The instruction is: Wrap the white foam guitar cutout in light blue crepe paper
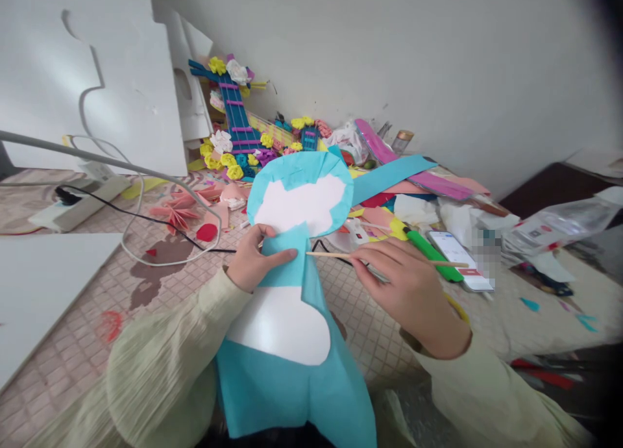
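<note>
A guitar-shaped white board wrapped in light blue paper stands tilted in front of me, its round upper part towards the wall. My left hand is closed on the narrow waist, thumb pressing the blue paper flat. My right hand is closed on a thin wooden stick, whose tip touches the blue paper's edge at the waist. A grey tool handle also shows under the right fingers.
A green pen and a phone lie by my right hand. Paper flowers and a blue decorated guitar model stand against the wall. Coloured paper scraps, a power strip, cables and white boards lie at the left.
</note>
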The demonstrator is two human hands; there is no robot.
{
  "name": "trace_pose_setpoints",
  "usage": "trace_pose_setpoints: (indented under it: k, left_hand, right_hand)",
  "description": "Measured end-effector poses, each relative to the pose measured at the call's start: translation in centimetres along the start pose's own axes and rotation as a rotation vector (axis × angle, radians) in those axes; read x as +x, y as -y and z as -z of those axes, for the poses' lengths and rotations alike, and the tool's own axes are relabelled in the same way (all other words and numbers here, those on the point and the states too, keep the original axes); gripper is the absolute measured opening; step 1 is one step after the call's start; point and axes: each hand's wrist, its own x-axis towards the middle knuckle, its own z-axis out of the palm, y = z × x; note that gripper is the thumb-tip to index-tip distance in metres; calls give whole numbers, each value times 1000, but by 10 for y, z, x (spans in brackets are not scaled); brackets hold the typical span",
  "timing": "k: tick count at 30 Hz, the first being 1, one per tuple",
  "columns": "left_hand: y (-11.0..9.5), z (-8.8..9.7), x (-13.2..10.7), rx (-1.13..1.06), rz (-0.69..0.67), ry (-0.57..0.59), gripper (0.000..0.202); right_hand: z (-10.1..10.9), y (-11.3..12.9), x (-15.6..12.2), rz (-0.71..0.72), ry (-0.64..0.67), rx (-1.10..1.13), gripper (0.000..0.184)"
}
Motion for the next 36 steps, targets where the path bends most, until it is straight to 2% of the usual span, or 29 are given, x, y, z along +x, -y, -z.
trace_pose_setpoints:
  k: [7, 22, 27, 36]
  left_hand:
    - [1, 0, -1, 11, -1, 34, 45]
    - [1, -3, -2, 7, 38, 35, 45]
    - [-2, -3, -3, -15, 54, 46, 45]
    - [-2, -3, -2, -39, 55, 50, 46]
  right_hand:
    - [-3, -2, 0, -18, -15, -8, 6]
    - [-5, 4, -5, -126, -74, -33, 9]
    - [-6, 4, -6, -117, -54, -17, 9]
    - [-8, 0, -6, -187, -38, 18, 10]
